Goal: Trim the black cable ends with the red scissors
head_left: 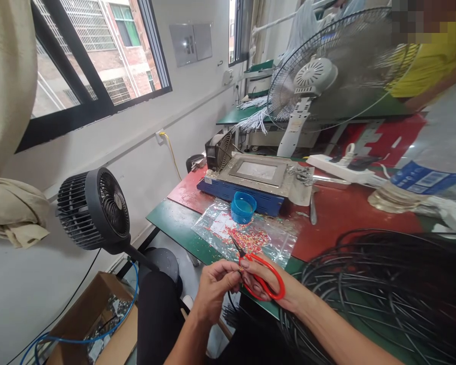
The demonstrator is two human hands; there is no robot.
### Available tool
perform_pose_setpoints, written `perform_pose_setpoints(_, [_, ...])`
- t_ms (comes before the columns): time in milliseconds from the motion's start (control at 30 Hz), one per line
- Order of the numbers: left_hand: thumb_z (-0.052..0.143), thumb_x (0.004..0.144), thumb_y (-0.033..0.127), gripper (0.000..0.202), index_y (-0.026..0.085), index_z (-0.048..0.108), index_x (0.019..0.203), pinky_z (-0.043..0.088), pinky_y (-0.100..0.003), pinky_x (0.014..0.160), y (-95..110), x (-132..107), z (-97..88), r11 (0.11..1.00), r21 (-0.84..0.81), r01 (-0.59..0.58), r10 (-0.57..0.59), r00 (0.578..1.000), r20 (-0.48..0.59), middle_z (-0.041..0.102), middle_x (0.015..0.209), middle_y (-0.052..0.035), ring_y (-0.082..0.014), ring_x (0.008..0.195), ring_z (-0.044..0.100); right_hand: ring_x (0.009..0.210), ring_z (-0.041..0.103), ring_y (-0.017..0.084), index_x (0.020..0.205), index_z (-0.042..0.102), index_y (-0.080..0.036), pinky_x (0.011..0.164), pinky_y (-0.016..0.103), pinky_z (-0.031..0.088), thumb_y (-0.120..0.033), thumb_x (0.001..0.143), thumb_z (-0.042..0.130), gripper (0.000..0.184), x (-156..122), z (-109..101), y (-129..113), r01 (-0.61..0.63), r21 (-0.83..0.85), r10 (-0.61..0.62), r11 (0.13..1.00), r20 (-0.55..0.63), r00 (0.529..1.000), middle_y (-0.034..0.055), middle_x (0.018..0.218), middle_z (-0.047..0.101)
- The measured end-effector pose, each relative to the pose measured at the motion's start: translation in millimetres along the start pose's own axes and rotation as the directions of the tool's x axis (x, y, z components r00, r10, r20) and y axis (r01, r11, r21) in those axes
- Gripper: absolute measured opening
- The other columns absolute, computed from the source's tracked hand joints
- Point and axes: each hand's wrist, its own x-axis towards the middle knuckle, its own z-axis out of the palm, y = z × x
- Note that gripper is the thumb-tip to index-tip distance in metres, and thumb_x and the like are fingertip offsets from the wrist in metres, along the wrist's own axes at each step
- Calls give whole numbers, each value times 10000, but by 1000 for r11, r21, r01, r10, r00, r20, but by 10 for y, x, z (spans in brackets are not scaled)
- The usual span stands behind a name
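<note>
Red-handled scissors rest in my right hand, with their dark blades pointing up and left, away from me. My left hand pinches the end of a black cable, which hangs down below the fingers. Thin coloured wire ends show between the two hands, where my right fingertips meet the left ones. Just beyond the blades, many small red and yellow wire scraps lie on a clear plastic bag. A blue round tub stands on the bag's far side.
A blue heating box with a metal plate sits behind the tub. Coils of black cable fill the right side. A black fan stands left, above a cardboard box. A large fan, water bottle and another person are at right.
</note>
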Motion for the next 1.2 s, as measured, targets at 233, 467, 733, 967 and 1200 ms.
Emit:
perform_pose_setpoints(233, [667, 682, 299, 172, 128, 666, 699, 293, -248, 532, -16, 6, -10, 1000, -19, -16, 16, 1000, 22, 544, 590, 7, -73, 529, 428, 270, 351, 44, 430, 498, -148, 296, 187, 201, -525, 755, 601, 508, -1, -2, 29, -17, 17, 17, 1000, -11, 1000, -47, 331, 409])
perform_pose_setpoints(467, [671, 682, 286, 155, 138, 655, 726, 284, -249, 555, -85, 5, 11, 995, -97, -22, 21, 1000, -18, 571, 606, 9, -67, 534, 441, 288, 360, 41, 524, 543, -145, 316, 179, 234, -563, 752, 587, 478, 6, 24, 20, -7, 52, 10, 999, -48, 999, -55, 359, 433])
perform_pose_setpoints(733, [690, 665, 269, 155, 135, 660, 736, 286, -240, 553, -110, 34, 22, 984, -176, -12, 3, 999, -48, 612, 615, 2, -58, 525, 463, 301, 369, 42, 524, 545, -140, 325, 182, 237, -548, 693, 659, 456, 25, 12, 31, -9, 71, 11, 997, -34, 999, -50, 368, 448])
perform_pose_setpoints(967, [713, 640, 299, 182, 145, 657, 720, 270, -240, 546, -135, 33, 36, 981, -193, -21, 10, 998, -59, 606, 608, 8, -56, 518, 458, 298, 349, 37, 520, 530, -148, 317, 183, 224, -551, 674, 674, 454, 23, 30, 42, -19, 110, 24, 994, -43, 999, -57, 369, 435])
perform_pose_setpoints(1200, [702, 651, 303, 177, 152, 646, 726, 279, -250, 547, -168, 35, 25, 984, -174, -37, 27, 998, -60, 598, 598, 6, -62, 516, 435, 309, 361, 38, 511, 523, -150, 323, 180, 233, -548, 660, 685, 455, 27, 32, 48, -21, 122, 28, 992, -52, 998, -54, 375, 442])
